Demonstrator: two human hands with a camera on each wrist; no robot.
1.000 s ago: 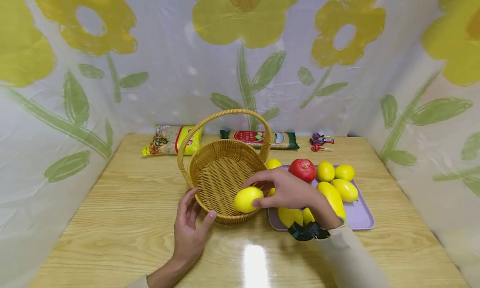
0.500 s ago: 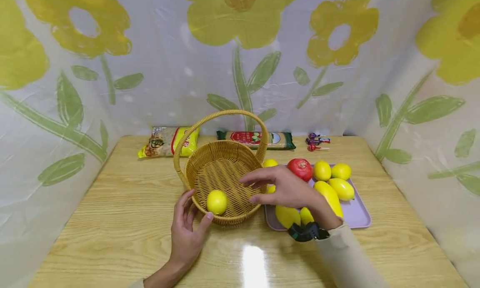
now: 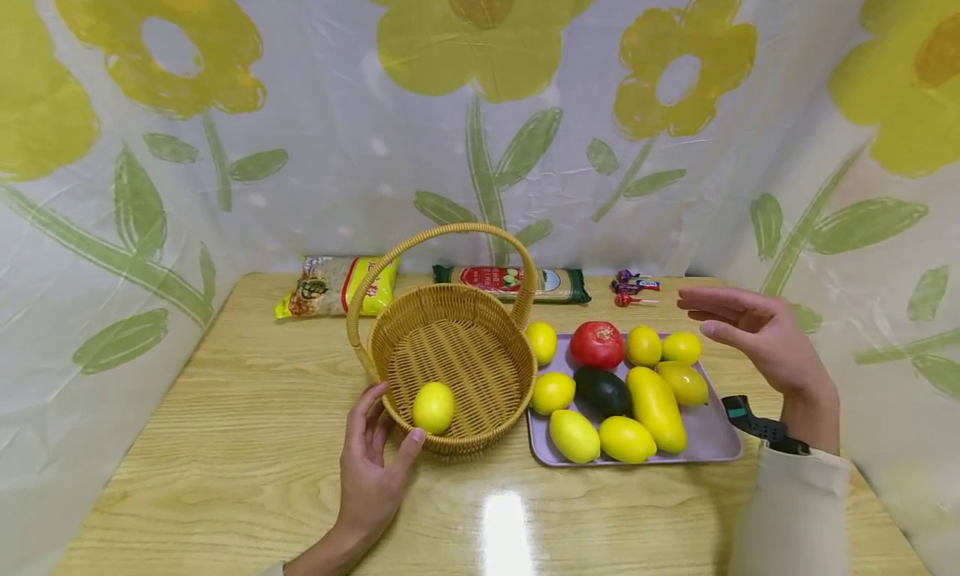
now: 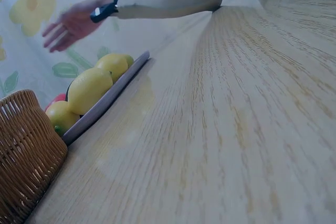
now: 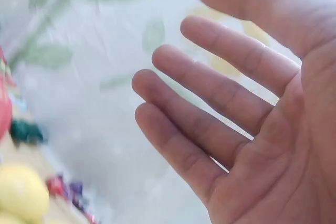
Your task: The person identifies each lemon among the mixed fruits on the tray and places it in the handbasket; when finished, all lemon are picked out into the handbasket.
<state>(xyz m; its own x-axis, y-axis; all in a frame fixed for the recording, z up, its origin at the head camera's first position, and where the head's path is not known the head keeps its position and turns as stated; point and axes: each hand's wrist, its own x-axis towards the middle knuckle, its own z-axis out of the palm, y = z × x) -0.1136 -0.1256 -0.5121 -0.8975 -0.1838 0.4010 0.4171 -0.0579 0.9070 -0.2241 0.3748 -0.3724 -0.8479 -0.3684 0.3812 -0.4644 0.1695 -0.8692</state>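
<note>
In the head view, the round wicker basket (image 3: 452, 363) with a tall handle stands mid-table, one lemon (image 3: 433, 408) lying inside near its front rim. My left hand (image 3: 373, 468) touches the basket's front-left rim, thumb and fingers spread along the outside. My right hand (image 3: 765, 338) is raised beyond the tray's right side, holding nothing; its palm and extended fingers (image 5: 205, 90) show in the right wrist view. On the purple tray (image 3: 712, 443) are several lemons (image 3: 574, 436), a mango (image 3: 656, 409), a dark green avocado (image 3: 603, 392) and a red pomegranate (image 3: 597, 345).
Behind the basket lie a yellow food bag (image 3: 341, 286) and a green-ended noodle pack (image 3: 517, 282). Several wrapped lollipops (image 3: 633, 288) are at the back right. Flower-printed cloth walls (image 3: 322, 142) enclose the wooden table (image 3: 262, 443) at the back and sides.
My right hand released the lemon, which rolled left inside the basket, and then moved right past the tray. My left hand stays at the basket rim.
</note>
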